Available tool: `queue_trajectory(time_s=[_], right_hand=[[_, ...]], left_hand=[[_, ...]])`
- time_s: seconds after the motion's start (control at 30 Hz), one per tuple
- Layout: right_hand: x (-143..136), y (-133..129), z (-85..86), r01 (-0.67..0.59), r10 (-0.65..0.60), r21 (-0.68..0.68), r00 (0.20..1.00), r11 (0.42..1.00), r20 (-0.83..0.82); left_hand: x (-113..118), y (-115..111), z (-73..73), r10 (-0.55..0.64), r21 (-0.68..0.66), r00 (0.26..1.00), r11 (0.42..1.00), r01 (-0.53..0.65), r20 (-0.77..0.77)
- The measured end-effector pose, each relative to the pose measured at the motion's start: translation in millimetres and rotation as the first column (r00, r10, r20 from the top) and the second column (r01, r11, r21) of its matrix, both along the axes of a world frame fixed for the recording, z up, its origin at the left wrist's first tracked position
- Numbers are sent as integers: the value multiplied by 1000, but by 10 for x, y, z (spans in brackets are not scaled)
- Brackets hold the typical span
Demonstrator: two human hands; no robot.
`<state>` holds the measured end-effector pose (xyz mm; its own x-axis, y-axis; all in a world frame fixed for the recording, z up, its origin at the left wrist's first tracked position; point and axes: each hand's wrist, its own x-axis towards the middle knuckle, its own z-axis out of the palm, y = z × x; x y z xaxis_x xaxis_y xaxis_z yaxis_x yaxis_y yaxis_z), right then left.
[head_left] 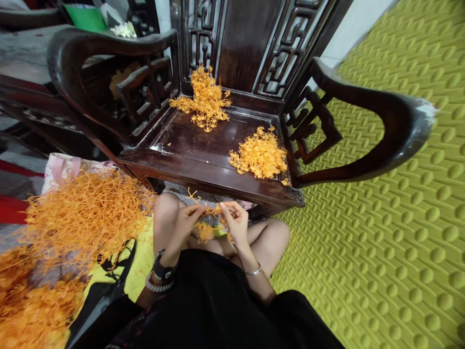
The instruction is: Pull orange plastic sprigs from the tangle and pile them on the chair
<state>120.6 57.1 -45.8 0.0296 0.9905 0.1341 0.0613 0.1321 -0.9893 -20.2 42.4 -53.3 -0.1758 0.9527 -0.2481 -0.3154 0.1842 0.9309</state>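
Note:
Above my lap, my left hand [187, 224] pinches one end of an orange branched piece [194, 196], whose thin tip sticks up past the fingers. Close beside it, my right hand [235, 222] is closed on the other part of the same orange material. Some orange bits hang between and below the hands, slightly blurred. On the dark wooden chair seat [196, 145] in front lie two orange heaps: a spread one [207, 99] at the back and a rounder one [260, 154] at the front right.
A large tangle of orange stems [87, 218] lies on the left by a patterned bag [60, 169], with more orange pieces [39, 310] below it. A black strapped item [98, 300] rests near my left knee. Curved chair arms [392, 131] flank the seat; yellow-green textured matting [381, 252] is at right.

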Motion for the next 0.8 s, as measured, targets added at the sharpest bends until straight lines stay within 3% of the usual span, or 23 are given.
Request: queue_trajectory(time_s=[0.1,0.27,0.47,0.67,0.8], right_hand=[[-61,-157,115,41,-42,-12,997,999,-59],[-141,-265,229,0,-7,127,998,992,55],[9,-105,162,-303,289,90,947,949,142],[26,-208,165,-324,295,39,897,945,328],[38,-240,234,-466,405,20,788,884,465]], left_hand=[[-23,-33,29,-8,-5,1000,1000,8,-10],[-164,-56,72,11,50,997,999,-7,-75],[-172,-47,235,19,208,963,977,39,-268],[-23,-64,249,75,241,948,971,2,-310],[-13,-77,201,58,199,961,980,-3,-270]])
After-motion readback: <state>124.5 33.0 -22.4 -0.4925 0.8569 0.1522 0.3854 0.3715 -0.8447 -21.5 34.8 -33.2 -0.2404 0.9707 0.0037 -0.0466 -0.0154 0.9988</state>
